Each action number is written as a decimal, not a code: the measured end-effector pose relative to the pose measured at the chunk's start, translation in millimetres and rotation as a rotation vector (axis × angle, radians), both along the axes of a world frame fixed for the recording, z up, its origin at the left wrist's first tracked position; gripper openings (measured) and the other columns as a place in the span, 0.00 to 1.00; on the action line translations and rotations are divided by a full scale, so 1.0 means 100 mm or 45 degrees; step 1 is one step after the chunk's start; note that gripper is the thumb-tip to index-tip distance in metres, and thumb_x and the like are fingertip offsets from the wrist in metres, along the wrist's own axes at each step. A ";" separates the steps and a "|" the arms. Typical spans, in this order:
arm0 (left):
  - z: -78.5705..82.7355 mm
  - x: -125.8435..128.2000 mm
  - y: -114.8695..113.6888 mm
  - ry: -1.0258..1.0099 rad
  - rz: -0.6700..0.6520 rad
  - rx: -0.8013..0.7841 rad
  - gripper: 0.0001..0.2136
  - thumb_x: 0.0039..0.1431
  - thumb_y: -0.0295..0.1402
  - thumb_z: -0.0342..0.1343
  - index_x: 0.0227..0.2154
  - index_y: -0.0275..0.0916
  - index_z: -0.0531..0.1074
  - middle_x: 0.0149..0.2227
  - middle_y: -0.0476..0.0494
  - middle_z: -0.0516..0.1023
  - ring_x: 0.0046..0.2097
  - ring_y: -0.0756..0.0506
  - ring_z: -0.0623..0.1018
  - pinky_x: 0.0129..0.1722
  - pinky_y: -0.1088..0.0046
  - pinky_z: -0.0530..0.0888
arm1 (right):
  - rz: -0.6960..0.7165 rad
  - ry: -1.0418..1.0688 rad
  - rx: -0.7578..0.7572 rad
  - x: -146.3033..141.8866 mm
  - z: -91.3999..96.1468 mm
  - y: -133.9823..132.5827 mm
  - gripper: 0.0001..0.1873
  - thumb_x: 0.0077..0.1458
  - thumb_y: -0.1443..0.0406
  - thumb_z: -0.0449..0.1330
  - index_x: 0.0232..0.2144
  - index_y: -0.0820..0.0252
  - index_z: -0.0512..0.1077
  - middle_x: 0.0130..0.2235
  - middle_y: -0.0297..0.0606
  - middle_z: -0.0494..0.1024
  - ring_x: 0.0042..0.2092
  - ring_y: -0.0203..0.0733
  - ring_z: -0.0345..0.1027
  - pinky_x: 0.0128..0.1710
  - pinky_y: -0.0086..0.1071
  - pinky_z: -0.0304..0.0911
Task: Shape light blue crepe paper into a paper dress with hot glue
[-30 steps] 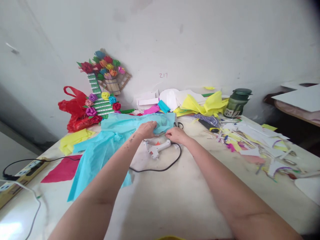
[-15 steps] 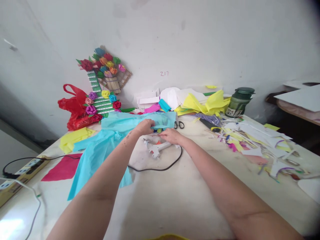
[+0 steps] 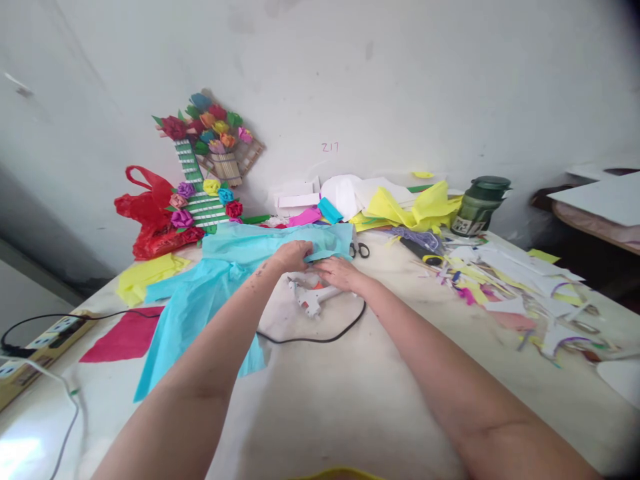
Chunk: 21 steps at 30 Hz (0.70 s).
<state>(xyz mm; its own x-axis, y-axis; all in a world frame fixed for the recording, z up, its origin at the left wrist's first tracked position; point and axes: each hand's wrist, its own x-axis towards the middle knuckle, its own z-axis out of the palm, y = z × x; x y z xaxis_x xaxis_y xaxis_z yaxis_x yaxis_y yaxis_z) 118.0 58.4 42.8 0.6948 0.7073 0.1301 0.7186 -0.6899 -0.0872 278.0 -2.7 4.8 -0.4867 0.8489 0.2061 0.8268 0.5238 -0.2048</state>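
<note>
A sheet of light blue crepe paper [image 3: 270, 239] lies across the far middle of the table, and a long piece of it trails to the front left. My left hand [image 3: 294, 256] is closed on the front edge of this sheet, its fingertips partly hidden by the paper. Beside it, my right hand [image 3: 340, 273] has its fingers together at the same edge; what they hold, if anything, is hidden. Just below both hands a white glue gun [image 3: 313, 299] rests on its side, with its black cord [image 3: 320, 341] curving round in front.
Black scissor handles [image 3: 361, 251] show right of the sheet. A utility knife [image 3: 420, 251], paper scraps [image 3: 505, 280] and a green bottle [image 3: 480, 207] are on the right. Paper-flower decorations [image 3: 210, 210], a red bag [image 3: 150, 213] and a power strip [image 3: 55, 343] are on the left.
My right hand has shifted slightly so its fingers lie closer to the blue edge. The small green and yellow bits between the hands are now covered.
</note>
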 end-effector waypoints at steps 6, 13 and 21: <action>-0.01 0.01 -0.01 0.126 -0.010 0.078 0.13 0.44 0.30 0.51 0.37 0.40 0.65 0.39 0.43 0.72 0.40 0.45 0.72 0.34 0.73 0.66 | 0.042 0.089 -0.048 0.03 -0.01 0.01 0.20 0.54 0.66 0.49 0.49 0.53 0.66 0.50 0.34 0.70 0.50 0.42 0.62 0.48 0.34 0.57; 0.03 0.02 0.03 0.203 -0.063 0.031 0.15 0.44 0.32 0.52 0.38 0.40 0.65 0.39 0.44 0.73 0.40 0.44 0.72 0.34 0.74 0.66 | 0.037 0.095 -0.083 0.03 -0.06 0.03 0.21 0.53 0.66 0.49 0.50 0.52 0.64 0.53 0.33 0.67 0.53 0.42 0.59 0.50 0.34 0.56; -0.02 0.03 0.01 0.244 -0.074 0.151 0.15 0.44 0.27 0.48 0.39 0.40 0.65 0.38 0.44 0.73 0.40 0.44 0.73 0.34 0.72 0.66 | 0.008 0.033 -0.126 0.01 -0.05 0.01 0.25 0.53 0.64 0.48 0.54 0.54 0.59 0.57 0.33 0.60 0.56 0.44 0.55 0.53 0.38 0.51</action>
<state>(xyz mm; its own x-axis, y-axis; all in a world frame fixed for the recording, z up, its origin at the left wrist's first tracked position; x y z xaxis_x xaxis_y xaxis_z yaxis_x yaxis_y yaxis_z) 120.8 59.0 41.1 0.7539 0.6530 0.0718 0.6405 -0.7064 -0.3013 278.7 -2.1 0.1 -0.4876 0.8627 0.1341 0.8174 0.5051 -0.2769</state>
